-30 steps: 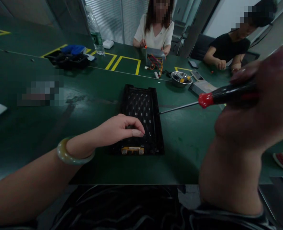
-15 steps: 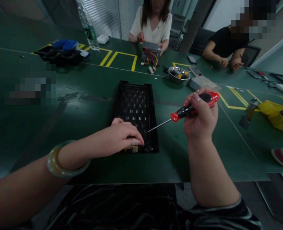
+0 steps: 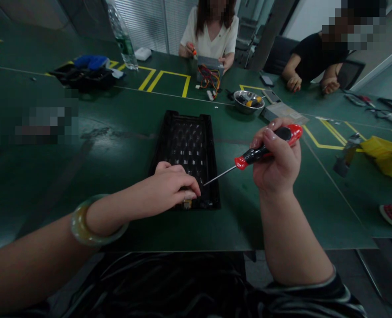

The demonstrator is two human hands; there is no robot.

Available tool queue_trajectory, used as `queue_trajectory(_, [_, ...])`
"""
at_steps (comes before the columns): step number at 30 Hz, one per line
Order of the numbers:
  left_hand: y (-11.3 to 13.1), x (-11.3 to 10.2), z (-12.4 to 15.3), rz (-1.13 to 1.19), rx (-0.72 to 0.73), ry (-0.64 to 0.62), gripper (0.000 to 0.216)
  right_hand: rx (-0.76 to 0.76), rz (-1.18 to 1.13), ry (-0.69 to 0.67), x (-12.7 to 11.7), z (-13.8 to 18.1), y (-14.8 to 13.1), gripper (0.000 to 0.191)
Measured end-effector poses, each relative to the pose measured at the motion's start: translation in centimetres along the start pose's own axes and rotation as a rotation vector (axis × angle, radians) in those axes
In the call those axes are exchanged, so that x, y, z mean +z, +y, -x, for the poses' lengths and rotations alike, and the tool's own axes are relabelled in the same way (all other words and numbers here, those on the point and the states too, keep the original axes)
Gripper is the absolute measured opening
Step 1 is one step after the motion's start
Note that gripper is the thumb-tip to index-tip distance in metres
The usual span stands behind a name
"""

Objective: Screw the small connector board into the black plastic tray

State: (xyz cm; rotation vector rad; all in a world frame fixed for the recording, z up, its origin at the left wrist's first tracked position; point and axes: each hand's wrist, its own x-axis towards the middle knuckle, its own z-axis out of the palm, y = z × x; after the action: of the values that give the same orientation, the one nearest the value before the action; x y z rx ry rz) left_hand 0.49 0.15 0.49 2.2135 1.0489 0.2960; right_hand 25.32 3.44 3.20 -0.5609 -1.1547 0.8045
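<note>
A black rectangular plastic housing (image 3: 212,154) lies on the green table in front of me, its inside facing up with rows of small slots. My left hand (image 3: 172,187) rests over its near end, thumb and index finger pressed together; what they pinch, if anything, is too small to make out. Below the fingertips shows a small yellowish circuit board (image 3: 187,204), partly covered by the hand. My right hand (image 3: 278,163) grips a red and black screwdriver (image 3: 255,154) by its handle. The shaft slants down to the left, its tip close to my left fingertips over the housing.
Beyond the housing stands a metal bowl (image 3: 249,102) with tools, beside a flat grey box (image 3: 283,113). A plastic bottle (image 3: 124,42) and a black tray with blue items (image 3: 86,73) are back left. Across the table, one person handles a grey power supply (image 3: 210,66); another sits right.
The screwdriver tip has shifted slightly down and left, nearer my left fingertips. My left hand has moved a little to the right, covering more of the small board.
</note>
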Motion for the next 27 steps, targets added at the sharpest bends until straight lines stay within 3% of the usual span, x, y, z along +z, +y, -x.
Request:
queue_trajectory(6, [0.3,-0.2,0.1,0.027,-0.069,0.021,0.02,-0.025,-0.089,0.084,-0.4,-0.3,0.1,0.019])
queue_trajectory(13, [0.5,-0.2,0.1,0.052,-0.092,0.003,0.019,0.025,-0.124,0.08,-0.3,-0.5,0.2,0.019])
queue_trajectory(27, [0.0,0.4,0.1,-0.047,-0.086,0.08,0.021,0.024,-0.114,-0.107,1.1,1.2,0.4,0.017])
